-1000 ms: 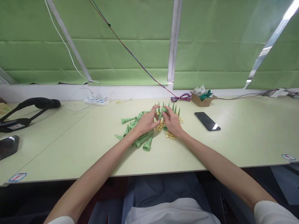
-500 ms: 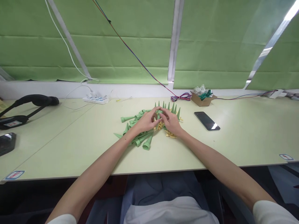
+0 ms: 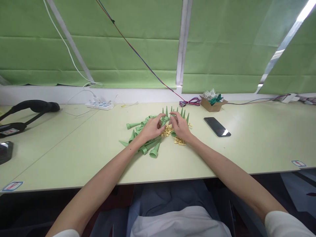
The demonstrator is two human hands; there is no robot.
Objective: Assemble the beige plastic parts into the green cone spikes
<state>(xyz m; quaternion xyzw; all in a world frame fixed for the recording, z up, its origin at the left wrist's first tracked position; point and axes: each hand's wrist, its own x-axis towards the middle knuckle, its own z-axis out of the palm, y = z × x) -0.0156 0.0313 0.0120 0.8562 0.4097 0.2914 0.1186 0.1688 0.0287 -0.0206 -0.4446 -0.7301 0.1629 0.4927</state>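
My left hand is closed around a green cone-shaped spike, its wide collar end tilted up toward the right. Close beside it, my right hand has its fingers curled in; whatever its fingertips pinch, if anything, is too small to make out. Below and between the hands lies a heap of small yellow plastic pieces, with more yellow pieces under my right wrist. Loose green spikes lie piled around my left forearm. Behind my hands, several green spikes stand upright, points up, in a row.
A black phone lies to the right. Behind it are a small cardboard box with plastic wrap and a coiled cable. On the left are a power strip and a black headset-like device.
My hands have drawn slightly apart, and the green spike in my left hand shows more clearly between them. The view has shifted a little.
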